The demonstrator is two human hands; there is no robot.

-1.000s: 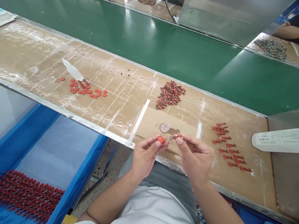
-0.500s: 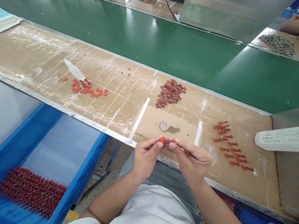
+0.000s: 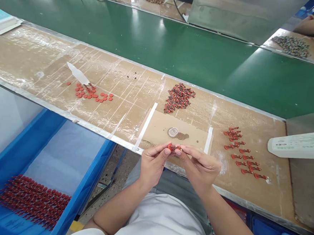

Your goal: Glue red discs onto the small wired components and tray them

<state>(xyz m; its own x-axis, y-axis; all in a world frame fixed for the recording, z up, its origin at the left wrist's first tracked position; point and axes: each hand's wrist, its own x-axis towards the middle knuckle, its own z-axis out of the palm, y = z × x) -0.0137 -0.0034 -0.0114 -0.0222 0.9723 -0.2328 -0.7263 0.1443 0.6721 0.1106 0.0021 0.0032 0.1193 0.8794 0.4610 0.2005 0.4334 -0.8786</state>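
My left hand (image 3: 153,165) pinches a red round base (image 3: 169,146) between thumb and fingertips. From the other side my right hand (image 3: 200,167) pinches a small dark-and-red figurine (image 3: 176,148), its end against the base; whether the two are joined I cannot tell. Both hands hover over the front edge of the table. Just beyond them, a small round dish (image 3: 172,132) sits on a taped cardboard sheet (image 3: 156,128), beside a wet brown stain. A heap of loose figurines (image 3: 178,99) lies behind the sheet.
Red discs (image 3: 102,95) lie scattered at left beside a white pointed strip (image 3: 78,73). Figurines on red bases (image 3: 248,158) lie at right, near a white bottle (image 3: 297,144). A blue-lined bin (image 3: 88,170) holds rows of figurines. A green conveyor belt (image 3: 151,42) runs behind.
My right hand has shifted slightly left, bringing the figurine closer against the red base. My left hand has barely moved.
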